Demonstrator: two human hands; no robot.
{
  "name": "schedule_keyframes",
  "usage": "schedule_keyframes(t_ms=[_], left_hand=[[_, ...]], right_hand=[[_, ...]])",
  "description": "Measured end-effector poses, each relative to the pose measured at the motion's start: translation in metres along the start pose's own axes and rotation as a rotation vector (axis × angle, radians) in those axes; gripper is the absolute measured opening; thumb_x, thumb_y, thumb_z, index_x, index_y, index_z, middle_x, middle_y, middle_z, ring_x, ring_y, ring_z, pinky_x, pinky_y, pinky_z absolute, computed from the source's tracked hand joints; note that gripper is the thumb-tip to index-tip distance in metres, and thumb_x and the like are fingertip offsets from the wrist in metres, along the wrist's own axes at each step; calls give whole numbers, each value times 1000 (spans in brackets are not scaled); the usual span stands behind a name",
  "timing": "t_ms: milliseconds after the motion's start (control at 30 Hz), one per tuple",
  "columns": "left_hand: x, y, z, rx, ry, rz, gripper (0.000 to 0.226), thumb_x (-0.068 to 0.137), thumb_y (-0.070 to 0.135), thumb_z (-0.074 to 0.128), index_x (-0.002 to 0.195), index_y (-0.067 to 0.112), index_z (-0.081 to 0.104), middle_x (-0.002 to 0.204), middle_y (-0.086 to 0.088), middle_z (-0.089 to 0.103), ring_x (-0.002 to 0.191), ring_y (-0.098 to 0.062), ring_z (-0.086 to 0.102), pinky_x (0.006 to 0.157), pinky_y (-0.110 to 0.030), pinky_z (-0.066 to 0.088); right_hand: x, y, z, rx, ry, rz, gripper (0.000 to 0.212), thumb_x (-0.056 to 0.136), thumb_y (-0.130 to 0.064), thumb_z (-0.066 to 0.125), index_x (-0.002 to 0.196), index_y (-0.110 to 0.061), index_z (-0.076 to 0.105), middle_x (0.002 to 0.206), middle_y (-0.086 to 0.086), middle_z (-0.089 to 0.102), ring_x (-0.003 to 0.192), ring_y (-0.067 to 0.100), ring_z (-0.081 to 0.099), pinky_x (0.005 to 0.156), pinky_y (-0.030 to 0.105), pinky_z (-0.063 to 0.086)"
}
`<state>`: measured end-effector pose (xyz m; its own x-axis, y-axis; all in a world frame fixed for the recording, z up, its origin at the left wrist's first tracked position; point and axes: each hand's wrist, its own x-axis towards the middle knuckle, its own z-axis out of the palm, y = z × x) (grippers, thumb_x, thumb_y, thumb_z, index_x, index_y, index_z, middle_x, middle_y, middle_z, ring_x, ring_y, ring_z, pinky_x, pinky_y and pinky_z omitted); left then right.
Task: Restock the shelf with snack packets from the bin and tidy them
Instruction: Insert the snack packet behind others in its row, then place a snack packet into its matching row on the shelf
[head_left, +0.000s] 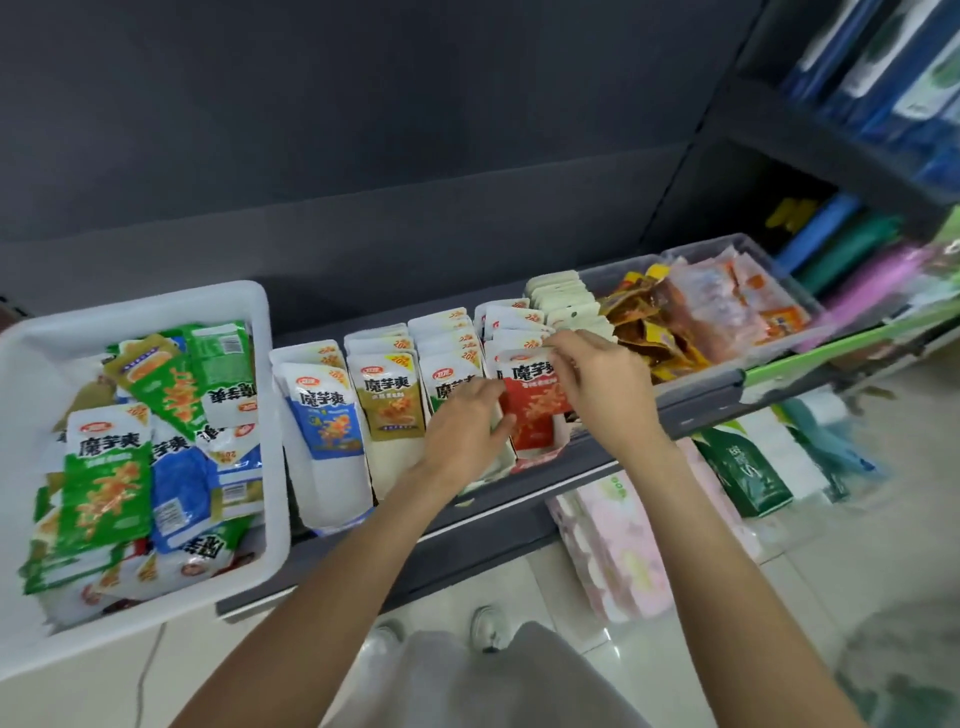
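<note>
A white bin (156, 608) at the left holds several loose green, blue and white snack packets (104, 483). On the dark shelf (597, 457) stand rows of upright packets: blue (324, 415), yellow (387, 402), a row partly hidden by my left hand, and red (532, 410). My left hand (462, 431) grips the left edge of the front red packet. My right hand (602, 379) pinches that packet's top right corner, covering part of the row behind.
Clear trays (696, 395) at the shelf's right hold orange and brown snack packs. Below the shelf sit tissue packs in pink (618, 545) and green (748, 473). Another shelf unit (831, 145) with blue and green rolls stands at the right. Tiled floor and my shoes lie beneath.
</note>
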<state>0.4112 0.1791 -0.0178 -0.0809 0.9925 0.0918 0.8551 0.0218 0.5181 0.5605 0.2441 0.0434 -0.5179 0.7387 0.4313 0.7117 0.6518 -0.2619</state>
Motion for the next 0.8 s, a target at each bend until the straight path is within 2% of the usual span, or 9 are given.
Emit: schedule_keyframes(t_ms=[67, 167, 267, 400, 467, 600, 700, 767, 800], left_hand=[[-2, 2, 1, -88, 37, -55, 38, 92, 31, 55, 126, 14, 51, 118, -1, 61, 107, -16, 57, 87, -30, 48], [-5, 5, -3, -276, 154, -146, 29, 91, 24, 60, 117, 12, 58, 107, 0, 68, 92, -12, 64, 81, -26, 53], [-3, 5, -5, -310, 205, -187, 22, 90, 21, 61, 109, 9, 63, 102, -3, 70, 85, -11, 66, 79, -23, 53], [0, 6, 2, -248, 179, -214, 27, 89, 18, 62, 115, 10, 61, 102, -3, 70, 88, -14, 66, 82, -30, 53], [0, 6, 3, -263, 168, -224, 32, 90, 17, 61, 121, 11, 58, 106, -3, 69, 90, -13, 65, 82, -27, 52], [-2, 5, -5, -279, 149, -239, 37, 91, 19, 58, 128, 17, 53, 115, 2, 66, 94, -8, 63, 79, -18, 47], [-13, 2, -22, -274, 204, -222, 34, 92, 22, 57, 125, 20, 56, 112, 6, 67, 93, -5, 63, 81, -26, 54], [-27, -5, -38, -247, 320, -175, 27, 92, 27, 56, 118, 23, 60, 100, 9, 69, 85, -3, 63, 72, -29, 56], [-37, -10, -47, -212, 395, -150, 23, 93, 31, 54, 113, 24, 63, 92, 10, 70, 79, -1, 63, 66, -25, 55]], right_hand=[[8, 1, 1, -16, -26, -46, 10, 91, -17, 57, 97, -15, 65, 88, 5, 71, 72, 26, 67, 56, 30, 51], [17, 1, 0, 75, -74, -41, 13, 91, -16, 59, 102, -14, 65, 95, 7, 72, 82, 24, 68, 67, 31, 53], [19, 1, 7, 26, -126, -25, 16, 93, -17, 55, 106, -12, 64, 95, 8, 70, 82, 24, 67, 67, 30, 50], [22, 5, 23, -310, -98, -134, 10, 75, -10, 72, 85, -9, 71, 83, 8, 70, 80, 26, 61, 64, 30, 47], [23, 11, 33, -401, -61, -160, 12, 67, -9, 78, 79, -10, 75, 91, 8, 70, 88, 27, 57, 69, 33, 48], [22, 13, 43, -430, -22, -148, 11, 68, -9, 78, 79, -8, 75, 105, 12, 66, 97, 30, 55, 73, 37, 46], [18, 4, 40, -245, 37, -88, 20, 76, -10, 72, 96, -10, 72, 113, 12, 63, 103, 31, 53, 80, 39, 46], [12, -13, 35, 31, 72, -48, 17, 84, -13, 65, 101, -13, 69, 109, 7, 64, 102, 26, 53, 83, 37, 45], [8, -24, 32, 182, 61, -29, 16, 87, -14, 62, 102, -14, 68, 106, 3, 65, 99, 22, 55, 83, 32, 45]])
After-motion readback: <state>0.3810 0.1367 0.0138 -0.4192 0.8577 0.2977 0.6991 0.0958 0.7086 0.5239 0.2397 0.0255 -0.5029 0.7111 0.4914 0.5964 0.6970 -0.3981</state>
